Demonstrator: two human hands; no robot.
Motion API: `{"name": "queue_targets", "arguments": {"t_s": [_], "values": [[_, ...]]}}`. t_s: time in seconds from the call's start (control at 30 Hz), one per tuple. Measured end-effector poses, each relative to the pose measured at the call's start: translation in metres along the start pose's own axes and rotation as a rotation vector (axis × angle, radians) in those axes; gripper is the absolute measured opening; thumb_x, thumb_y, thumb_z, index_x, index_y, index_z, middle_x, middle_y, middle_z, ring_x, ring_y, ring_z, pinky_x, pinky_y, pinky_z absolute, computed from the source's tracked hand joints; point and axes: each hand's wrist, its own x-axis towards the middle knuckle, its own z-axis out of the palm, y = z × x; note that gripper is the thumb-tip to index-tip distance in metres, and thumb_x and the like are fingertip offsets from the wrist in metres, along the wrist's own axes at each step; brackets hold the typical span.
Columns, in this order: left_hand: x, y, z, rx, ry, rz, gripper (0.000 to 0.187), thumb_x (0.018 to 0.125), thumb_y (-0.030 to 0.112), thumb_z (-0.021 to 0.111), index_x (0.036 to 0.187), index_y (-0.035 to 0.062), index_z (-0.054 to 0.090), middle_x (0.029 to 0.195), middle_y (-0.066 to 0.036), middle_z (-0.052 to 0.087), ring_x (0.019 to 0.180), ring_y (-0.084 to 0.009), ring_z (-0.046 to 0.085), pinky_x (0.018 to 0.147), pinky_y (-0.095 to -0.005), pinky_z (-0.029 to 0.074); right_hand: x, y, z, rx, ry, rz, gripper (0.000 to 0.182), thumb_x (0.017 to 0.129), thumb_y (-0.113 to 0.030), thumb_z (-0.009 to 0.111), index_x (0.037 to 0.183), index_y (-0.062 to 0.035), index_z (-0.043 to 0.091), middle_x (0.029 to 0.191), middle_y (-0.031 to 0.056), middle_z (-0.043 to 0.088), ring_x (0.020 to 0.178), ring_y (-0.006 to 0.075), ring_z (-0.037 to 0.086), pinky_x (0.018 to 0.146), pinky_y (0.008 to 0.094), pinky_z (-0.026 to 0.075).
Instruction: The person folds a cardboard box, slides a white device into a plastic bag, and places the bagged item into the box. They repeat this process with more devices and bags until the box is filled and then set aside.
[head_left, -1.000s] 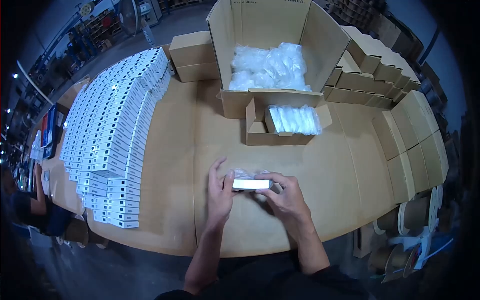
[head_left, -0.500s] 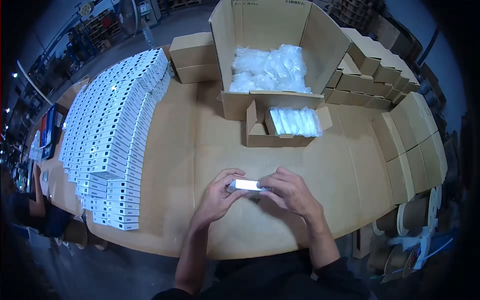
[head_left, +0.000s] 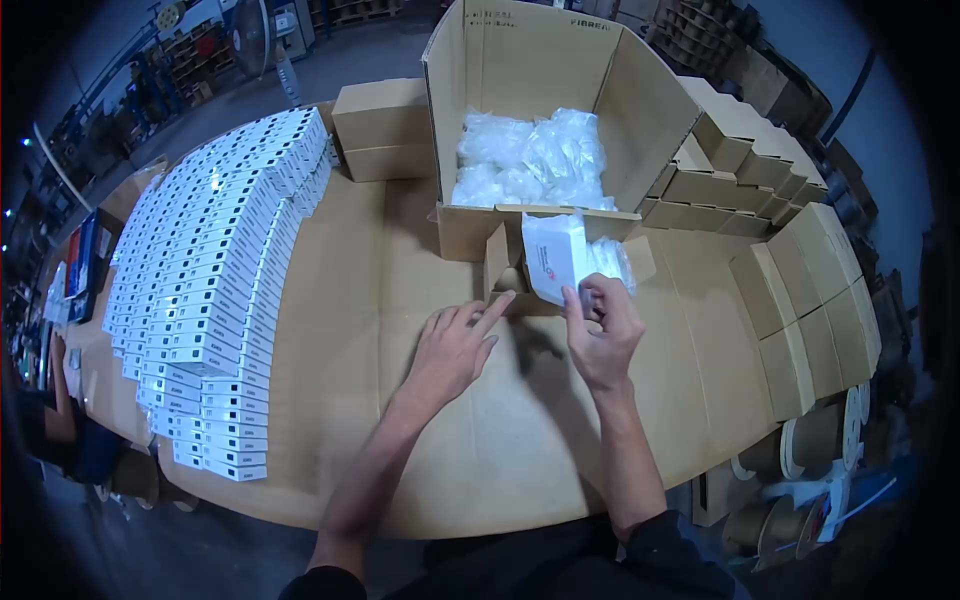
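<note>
My right hand (head_left: 606, 335) pinches a flat white box in a clear plastic bag (head_left: 556, 260) by its lower right corner. The bagged box is tilted upright above a small open carton (head_left: 500, 262), hiding part of it. Inside that carton, more clear plastic-wrapped packs (head_left: 610, 262) stand in a row on the right. My left hand (head_left: 452, 352) is open, fingers stretched, with its index fingertip at the carton's front left edge; whether it touches is hard to tell.
A large open carton (head_left: 650, 120) with clear plastic bags (head_left: 535, 160) stands behind. Stacked white boxes (head_left: 215, 270) fill the left side. Closed cartons (head_left: 385, 130) sit at the back; folded cardboard (head_left: 810, 300) and more cartons (head_left: 740, 170) line the right. A co-worker's arm (head_left: 62, 395) shows far left.
Both hands have moved forward from the table's front to the small carton. The right hand has carried the white box there and raised it; the left has let go of it.
</note>
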Motion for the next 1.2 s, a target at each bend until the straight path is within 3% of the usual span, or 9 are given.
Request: {"name": "queue_targets", "arguments": {"t_s": [0.17, 0.5, 0.7, 0.9, 1.1, 1.13, 1.2], "values": [[0.007, -0.005, 0.008, 0.055, 0.010, -0.047, 0.077, 0.092, 0.016, 0.072, 0.160, 0.0136, 0.036, 0.110, -0.011, 0.065, 0.100, -0.0300, 0.063, 0.094, -0.0452, 0.048, -0.003, 0.006, 0.023, -0.178, -0.013, -0.079, 0.020, 0.084, 0.005, 0.076, 0.099, -0.0008, 0.064, 0.084, 0.0119, 0.061, 0.069, 0.0295, 0.061, 0.062, 0.0429, 0.052], [-0.004, -0.005, 0.016, 0.070, 0.000, -0.065, 0.082, 0.091, 0.017, 0.073, 0.161, 0.0104, 0.032, 0.103, -0.011, 0.066, 0.096, -0.0287, 0.063, 0.093, -0.0434, 0.048, 0.002, 0.013, 0.037, -0.269, -0.110, 0.007, 0.013, 0.088, -0.003, 0.076, 0.094, -0.0004, 0.065, 0.086, 0.0157, 0.063, 0.064, 0.0351, 0.065, 0.056, 0.0460, 0.055], [-0.006, -0.007, 0.019, 0.096, 0.007, -0.060, 0.084, 0.089, 0.018, 0.074, 0.162, 0.0096, 0.032, 0.099, -0.010, 0.065, 0.094, -0.0285, 0.063, 0.093, -0.0427, 0.048, 0.000, 0.030, 0.045, -0.406, -0.196, 0.034, 0.014, 0.087, -0.005, 0.075, 0.084, -0.0007, 0.063, 0.084, 0.0166, 0.062, 0.066, 0.0379, 0.066, 0.057, 0.0476, 0.054], [-0.006, -0.006, 0.020, 0.090, 0.013, -0.053, 0.085, 0.088, 0.018, 0.075, 0.161, 0.0086, 0.031, 0.098, -0.011, 0.064, 0.094, -0.0284, 0.062, 0.092, -0.0430, 0.048, 0.004, 0.026, 0.052, -0.602, -0.329, 0.164, 0.014, 0.090, -0.012, 0.072, 0.085, 0.0007, 0.067, 0.092, 0.0173, 0.062, 0.069, 0.0391, 0.068, 0.062, 0.0501, 0.056], [-0.011, -0.003, 0.019, 0.124, 0.047, -0.046, 0.086, 0.086, 0.019, 0.075, 0.161, 0.0101, 0.033, 0.103, -0.011, 0.064, 0.095, -0.0278, 0.063, 0.090, -0.0431, 0.048, 0.001, 0.009, 0.043, -0.623, -0.377, 0.183, 0.017, 0.094, -0.017, 0.067, 0.097, -0.0005, 0.074, 0.121, 0.0196, 0.065, 0.077, 0.0409, 0.072, 0.068, 0.0523, 0.058], [-0.014, 0.000, 0.018, 0.112, 0.056, -0.035, 0.086, 0.086, 0.019, 0.075, 0.161, 0.0104, 0.034, 0.104, -0.010, 0.064, 0.096, -0.0278, 0.063, 0.090, -0.0428, 0.048, 0.000, 0.004, 0.041, -0.612, -0.413, 0.224, 0.020, 0.096, -0.018, 0.065, 0.101, -0.0007, 0.074, 0.136, 0.0224, 0.060, 0.087, 0.0434, 0.072, 0.076, 0.0527, 0.058], [-0.026, 0.003, 0.013, 0.112, 0.081, -0.053, 0.085, 0.086, 0.020, 0.075, 0.161, 0.0111, 0.034, 0.105, -0.010, 0.065, 0.097, -0.0280, 0.063, 0.091, -0.0421, 0.049, -0.010, 0.009, 0.033, -0.590, -0.423, 0.110, 0.025, 0.096, -0.016, 0.065, 0.115, -0.0001, 0.069, 0.146, 0.0236, 0.053, 0.104, 0.0446, 0.068, 0.081, 0.0507, 0.058]]}}
